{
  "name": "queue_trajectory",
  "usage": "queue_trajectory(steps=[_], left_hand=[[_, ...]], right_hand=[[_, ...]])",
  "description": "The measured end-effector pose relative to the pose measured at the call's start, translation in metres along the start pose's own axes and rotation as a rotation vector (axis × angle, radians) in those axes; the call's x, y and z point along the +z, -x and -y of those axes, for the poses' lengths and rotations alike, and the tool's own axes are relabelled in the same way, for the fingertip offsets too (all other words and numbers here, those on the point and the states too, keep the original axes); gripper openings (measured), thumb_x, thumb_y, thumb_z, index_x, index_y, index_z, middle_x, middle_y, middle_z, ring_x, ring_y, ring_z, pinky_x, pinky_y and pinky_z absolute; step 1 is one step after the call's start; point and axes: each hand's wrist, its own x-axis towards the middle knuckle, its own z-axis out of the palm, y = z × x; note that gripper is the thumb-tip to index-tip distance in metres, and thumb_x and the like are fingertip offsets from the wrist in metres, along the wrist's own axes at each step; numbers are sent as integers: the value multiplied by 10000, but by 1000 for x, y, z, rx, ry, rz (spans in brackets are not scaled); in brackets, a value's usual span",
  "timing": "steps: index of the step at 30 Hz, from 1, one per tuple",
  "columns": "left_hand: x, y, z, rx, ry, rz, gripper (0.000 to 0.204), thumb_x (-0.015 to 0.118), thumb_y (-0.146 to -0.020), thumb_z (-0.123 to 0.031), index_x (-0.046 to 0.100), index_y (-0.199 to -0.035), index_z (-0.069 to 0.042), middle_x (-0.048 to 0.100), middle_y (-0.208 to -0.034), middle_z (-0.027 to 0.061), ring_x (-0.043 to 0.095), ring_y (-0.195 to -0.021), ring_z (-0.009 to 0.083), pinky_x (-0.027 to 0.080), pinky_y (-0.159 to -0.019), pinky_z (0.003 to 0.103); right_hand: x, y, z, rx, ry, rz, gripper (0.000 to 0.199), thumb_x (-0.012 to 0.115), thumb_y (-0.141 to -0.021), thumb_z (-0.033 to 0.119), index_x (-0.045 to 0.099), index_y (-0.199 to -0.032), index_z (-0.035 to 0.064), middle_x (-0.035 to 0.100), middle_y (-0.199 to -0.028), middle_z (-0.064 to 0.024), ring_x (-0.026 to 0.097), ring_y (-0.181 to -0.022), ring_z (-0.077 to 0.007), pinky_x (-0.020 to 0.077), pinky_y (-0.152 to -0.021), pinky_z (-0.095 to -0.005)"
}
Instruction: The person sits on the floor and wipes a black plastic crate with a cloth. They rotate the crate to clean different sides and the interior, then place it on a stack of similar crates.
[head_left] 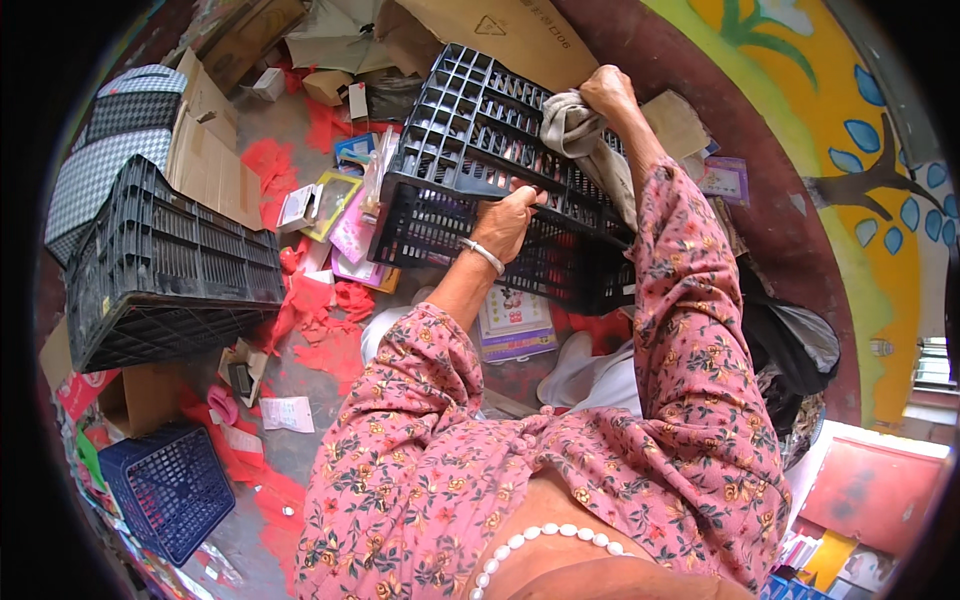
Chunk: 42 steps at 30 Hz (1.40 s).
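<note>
With the left hand point(507, 222) clamped on the near rim of the tilted black crate point(470, 150) and the right hand point(604, 90) bunching a grey cloth point(578, 135) against its grid base, steady bracing would let each wipe press firmly

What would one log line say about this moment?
left hand: grips black plastic crate rim | right hand: presses grey cloth on crate

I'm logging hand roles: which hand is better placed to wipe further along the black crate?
Right, probably. The right hand already presses the grey cloth on the crate. The left hand grips the crate's rim, steadying it.
</note>
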Motion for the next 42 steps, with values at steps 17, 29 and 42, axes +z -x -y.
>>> queue_trajectory(steps=[17, 29, 42], left_hand=[[-5, -6, 8, 221, -12, 134, 113, 550, -717, -8, 502, -759, -100, 499, -706, -15, 508, -650, 96, 419, -590, 241], [-4, -1, 1, 130, -50, 114, 133, 533, -709, 21, 508, -783, -87, 503, -695, -19, 496, -612, 81, 385, -536, 201], [-9, 0, 7, 168, 55, 116, 150, 545, -711, 14, 513, -812, -92, 516, -777, -13, 511, -711, 107, 425, -651, 254]], right_hand=[[1, 32, 130, -259, -250, -178, 193, 626, -680, 200, 656, -823, 75, 646, -824, -106, 620, -796, -237, 485, -737, -347], [15, 11, 114, -557, 67, 317, 394, 474, -820, 464, 666, -929, 138, 649, -872, -105, 610, -802, -262, 473, -705, -338], [-24, 52, 117, -636, -203, 1, 214, 537, -649, 82, 698, -784, 122, 651, -770, -91, 622, -765, -221, 477, -739, -304]])
